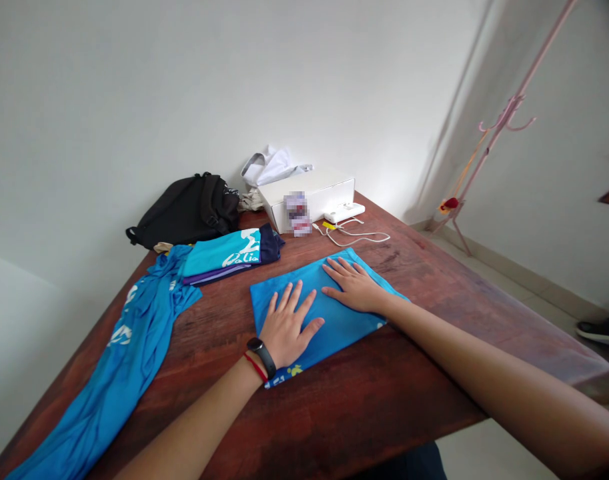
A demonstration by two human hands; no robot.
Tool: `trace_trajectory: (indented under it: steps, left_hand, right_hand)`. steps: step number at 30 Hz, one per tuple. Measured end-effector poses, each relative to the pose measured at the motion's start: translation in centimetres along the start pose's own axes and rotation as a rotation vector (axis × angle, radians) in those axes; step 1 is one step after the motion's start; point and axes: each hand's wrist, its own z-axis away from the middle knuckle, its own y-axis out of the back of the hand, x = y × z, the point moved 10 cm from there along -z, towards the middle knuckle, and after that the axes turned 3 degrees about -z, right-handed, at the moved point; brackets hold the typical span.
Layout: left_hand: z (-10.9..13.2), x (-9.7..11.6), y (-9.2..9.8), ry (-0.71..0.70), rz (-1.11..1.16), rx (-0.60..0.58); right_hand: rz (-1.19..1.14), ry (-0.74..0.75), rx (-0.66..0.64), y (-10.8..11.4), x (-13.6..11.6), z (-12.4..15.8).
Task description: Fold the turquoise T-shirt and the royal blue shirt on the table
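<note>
A blue piece of clothing (329, 330), folded into a flat rectangle, lies on the wooden table in front of me. My left hand (287, 327) rests flat on its left part, fingers spread, with a black band and a red string at the wrist. Flat on its right part lies my right hand (354, 287), fingers also apart. White and yellow print shows at the near edge of the cloth. Left of it, a stack of folded clothes (219, 257) has a turquoise one on top. An unfolded blue garment (139, 353) trails down the table's left side.
The dark red-brown wooden table (374, 393) has a white box (314, 190) and a black bag (184, 210) at its back. A white power strip (344, 213) and a white cable (359, 235) lie by the box. A pink coat stand (504, 117) stands right.
</note>
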Motion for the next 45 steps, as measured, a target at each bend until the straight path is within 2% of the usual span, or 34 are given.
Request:
trace_trajectory:
  steps: [45]
  left_hand:
    - [0.05, -0.09, -0.03, 0.010, 0.013, -0.001]
  right_hand:
    - [0.007, -0.003, -0.010, -0.08, 0.09, -0.09]
